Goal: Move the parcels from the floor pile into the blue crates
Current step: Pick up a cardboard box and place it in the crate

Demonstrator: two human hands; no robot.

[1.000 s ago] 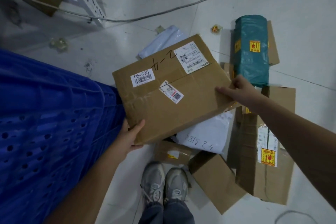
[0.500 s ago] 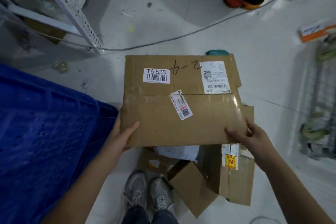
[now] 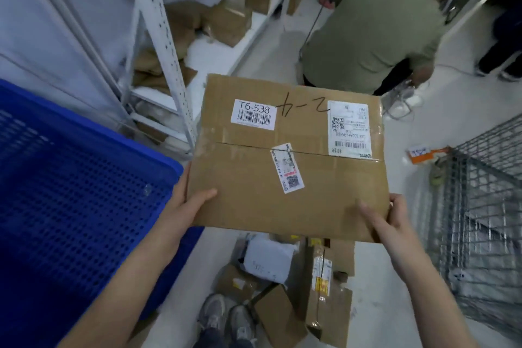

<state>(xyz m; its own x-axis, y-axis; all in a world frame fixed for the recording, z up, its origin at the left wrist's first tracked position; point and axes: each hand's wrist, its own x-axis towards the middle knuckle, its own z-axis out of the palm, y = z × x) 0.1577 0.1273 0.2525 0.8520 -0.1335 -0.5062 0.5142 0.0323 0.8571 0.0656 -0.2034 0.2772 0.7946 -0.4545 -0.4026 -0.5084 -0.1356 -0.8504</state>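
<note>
Now both hands grasp the cardboard box in the air; the left hand clasps its near left corner, the right hand its near right corner; the blue crate stands just left; other parcels lie on the floor beneath.

1 head camera looks forward and down, close over a held box, floor below.

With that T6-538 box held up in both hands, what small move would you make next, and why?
Probably swing the cardboard box left over the blue crate: the left hand and right hand grip its near corners, clear of the floor pile.
</note>
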